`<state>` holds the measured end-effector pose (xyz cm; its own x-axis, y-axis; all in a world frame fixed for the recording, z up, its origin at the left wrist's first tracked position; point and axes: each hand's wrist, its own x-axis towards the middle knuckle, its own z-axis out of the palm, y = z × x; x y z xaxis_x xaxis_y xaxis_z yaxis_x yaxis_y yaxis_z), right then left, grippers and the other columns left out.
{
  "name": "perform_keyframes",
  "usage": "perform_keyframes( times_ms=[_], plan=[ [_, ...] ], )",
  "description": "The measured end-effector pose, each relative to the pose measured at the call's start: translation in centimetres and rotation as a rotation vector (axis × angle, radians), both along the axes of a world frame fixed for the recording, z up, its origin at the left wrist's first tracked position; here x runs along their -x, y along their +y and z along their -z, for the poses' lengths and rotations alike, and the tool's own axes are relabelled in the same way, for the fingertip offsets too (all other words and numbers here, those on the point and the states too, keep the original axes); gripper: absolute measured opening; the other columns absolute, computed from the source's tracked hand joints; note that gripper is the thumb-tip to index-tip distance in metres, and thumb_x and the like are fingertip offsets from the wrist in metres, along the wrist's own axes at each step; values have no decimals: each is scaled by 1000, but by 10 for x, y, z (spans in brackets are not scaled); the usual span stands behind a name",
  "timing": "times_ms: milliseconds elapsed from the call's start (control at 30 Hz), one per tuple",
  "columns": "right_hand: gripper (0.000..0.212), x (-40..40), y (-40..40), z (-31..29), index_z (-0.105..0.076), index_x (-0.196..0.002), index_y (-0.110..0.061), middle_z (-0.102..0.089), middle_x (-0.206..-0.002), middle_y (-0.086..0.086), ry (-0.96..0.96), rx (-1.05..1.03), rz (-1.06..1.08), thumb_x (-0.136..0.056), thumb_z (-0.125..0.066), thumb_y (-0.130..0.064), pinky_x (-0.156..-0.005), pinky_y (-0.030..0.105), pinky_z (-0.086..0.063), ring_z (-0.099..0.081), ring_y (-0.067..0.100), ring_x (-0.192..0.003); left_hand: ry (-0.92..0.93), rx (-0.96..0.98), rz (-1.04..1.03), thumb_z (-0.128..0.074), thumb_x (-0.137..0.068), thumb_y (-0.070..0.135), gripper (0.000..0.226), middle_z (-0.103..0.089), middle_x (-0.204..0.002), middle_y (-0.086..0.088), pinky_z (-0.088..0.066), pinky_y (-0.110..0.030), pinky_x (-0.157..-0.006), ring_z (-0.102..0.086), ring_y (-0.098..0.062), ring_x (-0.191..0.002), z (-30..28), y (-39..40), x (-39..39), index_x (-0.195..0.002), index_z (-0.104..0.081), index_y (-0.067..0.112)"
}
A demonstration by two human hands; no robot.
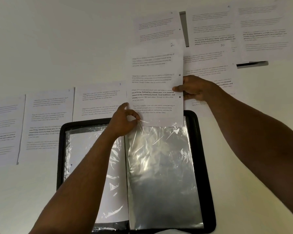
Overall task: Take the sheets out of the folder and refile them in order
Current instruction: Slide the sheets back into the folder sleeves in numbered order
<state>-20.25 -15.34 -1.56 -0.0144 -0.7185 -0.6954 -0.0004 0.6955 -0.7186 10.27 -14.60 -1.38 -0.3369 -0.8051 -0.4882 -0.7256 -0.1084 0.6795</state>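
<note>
A black folder (pixel 208 166) lies open on the white table, with clear plastic sleeves on both sides. A printed sheet marked 2 (pixel 156 73) stands over the top of the right-hand sleeve (pixel 162 174), its lower edge just inside the sleeve's mouth. My right hand (pixel 193 88) grips the sheet's right edge by the punched holes. My left hand (pixel 123 120) pinches the sleeve's top edge at the sheet's lower left corner. The left-hand sleeve (pixel 115 191) holds a white sheet, partly hidden by my left forearm.
Several printed sheets lie spread on the table: a row on the left with a sheet marked 8 (pixel 98 102), and more at the back right, among them a sheet marked 10 (pixel 208 65).
</note>
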Motion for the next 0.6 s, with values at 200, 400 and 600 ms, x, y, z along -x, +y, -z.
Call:
perform_keyframes(
  times_ms=[200, 400, 600],
  plan=[
    [42, -8, 1, 4, -60, -126, -11, -69, -115, 6, 23, 30, -81, -86, -72, -13, -88, 41, -57, -67, 21, -103, -6, 33, -32, -76, -80, 11, 33, -48, -145, -1, -25, -42, -118, -36, -17, -139, -6, 2, -1, -108, -65, 23],
    [42, 5, -5, 3, -60, -125, -10, -69, -114, 6, 101, 31, -104, -85, -73, -11, -75, 34, -60, -68, 19, -97, -89, 202, 135, -74, -83, 13, 11, -56, -113, 0, -44, -23, -85, -56, -17, -104, -5, 2, -8, -86, -70, 23],
    [42, 1, -13, 4, -61, -121, -11, -69, -107, 6, 186, 15, -160, -82, -76, -13, -72, 32, -60, -69, 18, -92, -114, 106, 238, -60, -89, 6, 18, -67, -92, 7, -45, -20, -68, -58, 0, -75, -8, 4, -6, -89, -66, 23]
  ],
)
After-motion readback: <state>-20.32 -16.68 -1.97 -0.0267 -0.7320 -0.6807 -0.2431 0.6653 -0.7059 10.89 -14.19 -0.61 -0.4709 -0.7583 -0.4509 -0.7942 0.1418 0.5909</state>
